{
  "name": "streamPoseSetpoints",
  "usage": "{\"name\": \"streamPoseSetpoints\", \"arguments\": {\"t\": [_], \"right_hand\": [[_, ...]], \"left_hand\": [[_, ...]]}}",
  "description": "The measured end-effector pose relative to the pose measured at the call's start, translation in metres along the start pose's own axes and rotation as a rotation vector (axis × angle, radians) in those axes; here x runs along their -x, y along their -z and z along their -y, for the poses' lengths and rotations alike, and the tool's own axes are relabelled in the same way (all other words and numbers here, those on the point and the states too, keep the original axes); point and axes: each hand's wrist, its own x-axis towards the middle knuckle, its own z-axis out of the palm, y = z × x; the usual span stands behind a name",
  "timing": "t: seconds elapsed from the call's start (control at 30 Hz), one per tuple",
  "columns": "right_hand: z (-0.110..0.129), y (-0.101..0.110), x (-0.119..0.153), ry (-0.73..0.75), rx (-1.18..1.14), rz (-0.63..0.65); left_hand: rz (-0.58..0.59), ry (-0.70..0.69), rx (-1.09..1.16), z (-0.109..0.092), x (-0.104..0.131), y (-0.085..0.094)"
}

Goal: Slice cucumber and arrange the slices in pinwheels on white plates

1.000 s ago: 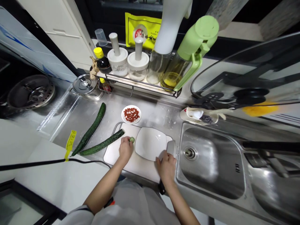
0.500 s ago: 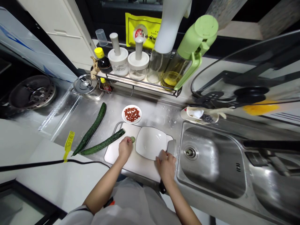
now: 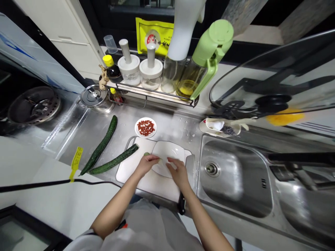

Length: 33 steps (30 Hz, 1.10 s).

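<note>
Over the left side of a white dish (image 3: 170, 148), my left hand (image 3: 146, 165) pinches a small, thin, pale green cucumber slice (image 3: 159, 161). My right hand (image 3: 179, 174) is above the same dish, facing the left one, its thumb and fingers apart with nothing visible between them. The dish rests on a white cutting board (image 3: 128, 170). A short cucumber end (image 3: 146, 153) lies on the board just beyond my left hand. To the right of the dish lies a knife (image 3: 190, 170), its black handle toward me. One cut cucumber (image 3: 115, 160) reaches onto the board from the left.
A whole cucumber (image 3: 101, 146) lies further left. Behind the board stands a small plate (image 3: 136, 129) of chopped red pieces. A sink (image 3: 235, 205) is at right, a lidded pot (image 3: 96, 101) at back left. Jars and bottles line a rack (image 3: 157, 94).
My left hand moved right from the cucumber end to over the dish, now pinching a slice. My right hand moved left from beside the knife to over the dish.
</note>
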Motion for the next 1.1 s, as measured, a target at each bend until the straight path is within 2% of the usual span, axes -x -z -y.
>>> {"name": "streamPoseSetpoints", "arguments": {"t": [0.17,0.37,0.47,0.57,0.67,0.77,0.87,0.97,1.1], "right_hand": [[0.014,0.004,-0.02,-0.153,-0.222,0.141],[0.014,0.009,-0.02,-0.173,-0.249,0.129],[0.014,0.014,-0.018,-0.142,-0.193,0.09],[0.013,0.019,-0.015,-0.035,-0.12,0.081],[0.012,0.025,-0.014,0.076,-0.079,0.115],[0.008,0.028,-0.014,0.115,-0.067,0.119],[0.003,0.027,-0.014,0.058,-0.073,0.097],[-0.003,0.022,-0.017,-0.071,-0.12,0.067],[-0.013,0.011,-0.023,-0.268,-0.304,0.001]], "left_hand": [[0.097,0.03,-0.024,-0.003,-0.006,-0.012],[0.061,0.071,0.045,-0.002,-0.007,-0.017],[0.035,0.237,0.085,-0.002,-0.006,-0.019],[0.102,0.455,0.182,-0.004,-0.008,-0.025],[0.17,0.563,0.295,-0.006,-0.013,-0.03],[0.217,0.537,0.378,-0.009,-0.019,-0.034],[0.21,0.483,0.38,-0.01,-0.025,-0.035],[0.111,0.418,0.28,-0.007,-0.034,-0.038],[-0.047,0.183,0.016,-0.006,-0.048,-0.044]]}}
